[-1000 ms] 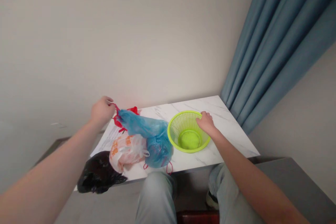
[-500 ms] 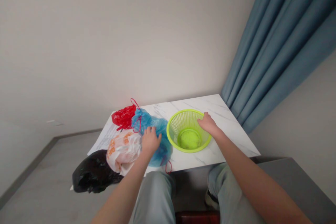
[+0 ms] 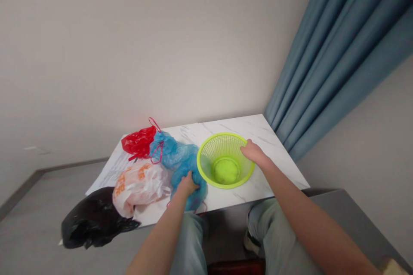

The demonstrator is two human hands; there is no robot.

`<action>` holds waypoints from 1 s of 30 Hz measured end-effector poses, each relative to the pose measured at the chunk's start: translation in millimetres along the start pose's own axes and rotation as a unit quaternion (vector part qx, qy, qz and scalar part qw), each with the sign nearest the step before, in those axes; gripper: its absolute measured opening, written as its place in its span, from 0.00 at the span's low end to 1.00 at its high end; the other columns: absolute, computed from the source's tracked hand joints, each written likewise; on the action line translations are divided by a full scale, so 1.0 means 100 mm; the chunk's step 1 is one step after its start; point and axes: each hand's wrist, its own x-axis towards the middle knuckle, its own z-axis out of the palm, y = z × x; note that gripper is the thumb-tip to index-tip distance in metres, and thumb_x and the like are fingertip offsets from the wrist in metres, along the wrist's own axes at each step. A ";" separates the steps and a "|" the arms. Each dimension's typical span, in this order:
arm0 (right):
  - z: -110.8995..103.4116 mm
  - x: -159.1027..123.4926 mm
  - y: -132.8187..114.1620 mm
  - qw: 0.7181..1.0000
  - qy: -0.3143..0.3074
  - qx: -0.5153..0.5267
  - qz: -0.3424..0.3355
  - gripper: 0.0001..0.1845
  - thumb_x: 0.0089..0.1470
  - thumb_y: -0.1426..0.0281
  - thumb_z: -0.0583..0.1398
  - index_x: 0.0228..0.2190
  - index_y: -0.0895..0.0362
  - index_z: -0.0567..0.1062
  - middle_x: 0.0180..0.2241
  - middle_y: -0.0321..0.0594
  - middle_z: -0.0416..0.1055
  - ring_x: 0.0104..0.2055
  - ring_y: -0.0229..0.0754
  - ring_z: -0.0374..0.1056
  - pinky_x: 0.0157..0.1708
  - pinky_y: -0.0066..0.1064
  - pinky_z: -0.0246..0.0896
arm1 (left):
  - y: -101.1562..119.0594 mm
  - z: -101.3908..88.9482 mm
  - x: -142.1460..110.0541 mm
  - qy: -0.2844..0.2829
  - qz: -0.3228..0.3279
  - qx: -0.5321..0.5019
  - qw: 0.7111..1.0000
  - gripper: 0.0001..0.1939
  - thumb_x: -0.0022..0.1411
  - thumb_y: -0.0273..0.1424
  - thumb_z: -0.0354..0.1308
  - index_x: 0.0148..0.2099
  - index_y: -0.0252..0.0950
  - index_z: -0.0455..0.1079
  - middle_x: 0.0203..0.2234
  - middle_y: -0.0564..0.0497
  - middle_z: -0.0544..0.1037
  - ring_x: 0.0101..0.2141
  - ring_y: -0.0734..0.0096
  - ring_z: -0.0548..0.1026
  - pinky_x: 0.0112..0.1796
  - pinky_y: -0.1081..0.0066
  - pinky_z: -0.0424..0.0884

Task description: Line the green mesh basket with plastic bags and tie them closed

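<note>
My left hand (image 3: pixel 188 184) rested on the near part of the blue bag (image 3: pixel 176 153), close to the table's near edge, its thumb apart from the fingers; I could not tell whether they pinched any plastic. My right hand (image 3: pixel 252 151) was clamped on the right side of the rim of the green basket (image 3: pixel 225 186), which stood upright around the middle of the table (image 3: pixel 264 131), between the back and near edges. The blue bag lay just beside it, stretching from the near edge toward the back left corner, with red cords (image 3: pixel 154 124) at its far end. In that corner sat the red bag (image 3: pixel 139 141). The white bag (image 3: pixel 140 184) lay over toward the near left corner, where the black bag (image 3: pixel 93 219) hung past the edge. Printed paper (image 3: pixel 108 172) lay along the left edge.
</note>
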 end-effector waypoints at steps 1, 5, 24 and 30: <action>0.00 0.00 0.00 1.000 0.000 -0.001 0.000 0.27 0.57 0.62 0.52 0.53 0.65 0.64 0.51 0.60 0.71 0.52 0.58 0.70 0.46 0.41 0.64 | 0.00 0.02 0.00 -0.010 0.007 -0.005 1.000 0.44 0.41 0.29 0.69 0.62 0.33 0.60 0.46 0.36 0.77 0.44 0.50 0.77 0.41 0.65 0.69; -0.01 0.01 0.00 1.000 -0.003 0.000 0.002 0.26 0.56 0.62 0.52 0.52 0.65 0.65 0.51 0.59 0.72 0.52 0.57 0.70 0.46 0.40 0.64 | 0.04 0.00 -0.03 -0.016 0.018 -0.017 1.000 0.39 0.42 0.21 0.64 0.60 0.29 0.62 0.40 0.38 0.80 0.42 0.50 0.78 0.39 0.65 0.68; 0.00 0.01 -0.01 0.998 0.054 -0.009 0.008 0.17 0.54 0.72 0.55 0.45 0.59 0.74 0.46 0.54 0.76 0.48 0.52 0.73 0.43 0.35 0.65 | 0.59 -0.78 -1.24 0.394 0.181 -0.132 0.891 0.26 0.56 0.29 0.52 0.58 0.43 0.62 0.50 0.46 0.72 0.53 0.52 0.69 0.57 0.56 0.63; -0.05 -0.04 -0.08 0.990 0.131 0.027 -0.038 0.13 0.55 0.69 0.55 0.39 0.57 0.76 0.43 0.51 0.77 0.46 0.52 0.73 0.40 0.33 0.62 | 1.26 -0.90 -0.86 0.135 0.270 0.043 0.952 0.38 0.54 0.23 0.53 0.67 0.43 0.57 0.55 0.42 0.69 0.55 0.50 0.69 0.54 0.59 0.64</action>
